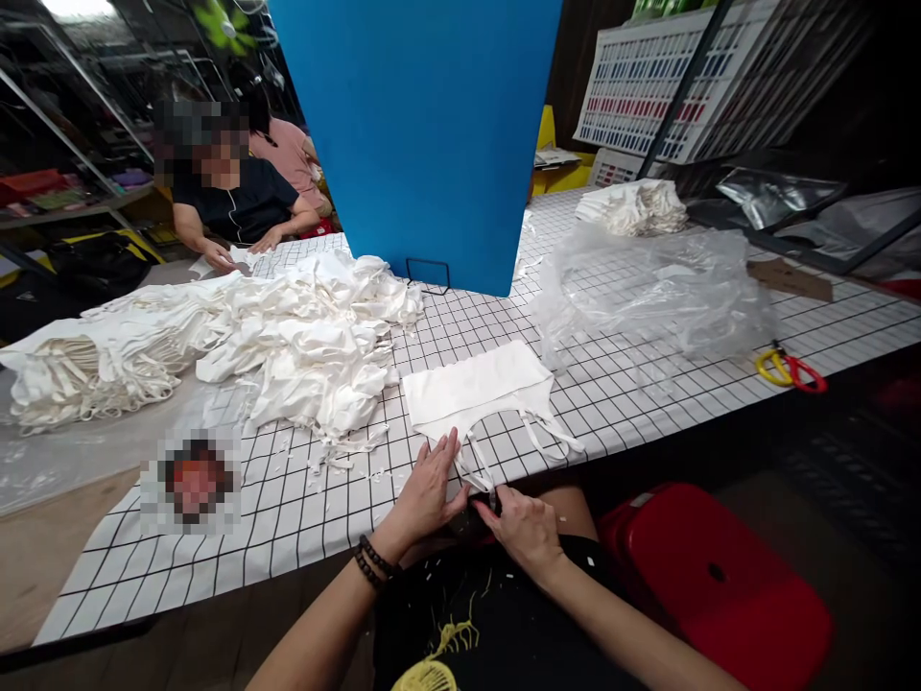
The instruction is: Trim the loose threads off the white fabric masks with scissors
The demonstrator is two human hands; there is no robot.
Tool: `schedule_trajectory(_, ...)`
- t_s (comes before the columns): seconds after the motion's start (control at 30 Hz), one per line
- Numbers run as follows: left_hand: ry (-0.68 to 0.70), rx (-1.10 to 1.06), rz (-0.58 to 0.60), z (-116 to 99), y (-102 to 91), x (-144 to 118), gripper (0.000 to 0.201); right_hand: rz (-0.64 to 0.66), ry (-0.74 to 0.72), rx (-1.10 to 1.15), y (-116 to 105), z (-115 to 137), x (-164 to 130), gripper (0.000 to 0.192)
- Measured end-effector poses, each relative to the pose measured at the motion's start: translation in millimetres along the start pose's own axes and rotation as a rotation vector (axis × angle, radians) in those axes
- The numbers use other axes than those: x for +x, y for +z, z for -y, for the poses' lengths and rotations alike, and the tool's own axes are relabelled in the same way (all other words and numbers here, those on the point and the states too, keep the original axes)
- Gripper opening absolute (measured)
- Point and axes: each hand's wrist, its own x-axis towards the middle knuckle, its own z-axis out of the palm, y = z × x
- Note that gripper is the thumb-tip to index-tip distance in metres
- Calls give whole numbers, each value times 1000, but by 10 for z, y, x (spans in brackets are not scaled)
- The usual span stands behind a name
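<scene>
A white strapped garment [482,389], like a camisole or bra top, lies spread on the checked cloth, its thin straps trailing towards me. My left hand [424,489] rests with fingers stretched out at the garment's near left edge, beside a strap. At the table's front edge my right hand [525,533] is closed in a pinch by the end of a strap. Something small and dark shows at its fingertips, too hidden to name. Left of the garment lies a loose heap of similar white garments [309,355], with small white scraps around it.
A neater stack of white garments [93,374] lies far left. A tall blue panel [432,134] stands behind. Clear plastic bags [648,297], yellow-and-red scissors [790,369] and another white pile [633,206] are right. A red stool [726,585] stands beside me; a co-worker [237,202] sits across.
</scene>
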Motion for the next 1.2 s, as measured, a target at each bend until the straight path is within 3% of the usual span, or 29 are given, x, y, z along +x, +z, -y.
schedule_trajectory(0.23, -12, -6, 3, 1, 26, -6, 86, 54, -46, 311, -13, -76, -45, 21)
schedule_trajectory(0.43, -23, -25, 2, -12, 12, -10, 85, 110, 34, 547, -65, -118, -46, 26)
schedule_trajectory(0.53, -15, -31, -5, -17, 4, -15, 83, 47, 46, 441, -177, -67, -79, 34)
schedule_trajectory(0.7, -20, -52, -11, -13, 6, -16, 82, 63, -58, -31, -407, 16, -98, 34)
schedule_trajectory(0.8, -18, -47, -15, -6, 14, -20, 82, 147, -57, 11, -511, 35, -51, 31)
schedule_trajectory(0.9, -22, -38, -15, -3, 18, -27, 83, 247, -43, 243, -596, 45, -2, 29)
schedule_trajectory(1.07, -31, -28, 1, -9, 2, -25, 79, 629, 72, 1012, -770, 46, -82, 37)
schedule_trajectory(1.13, -20, 6, 26, -12, -7, -17, 68, 671, 131, 1177, -877, 21, -185, 40)
schedule_trajectory(1.2, -13, 47, 53, -15, -14, -10, 59, 633, 207, 1251, -999, -21, -305, 49)
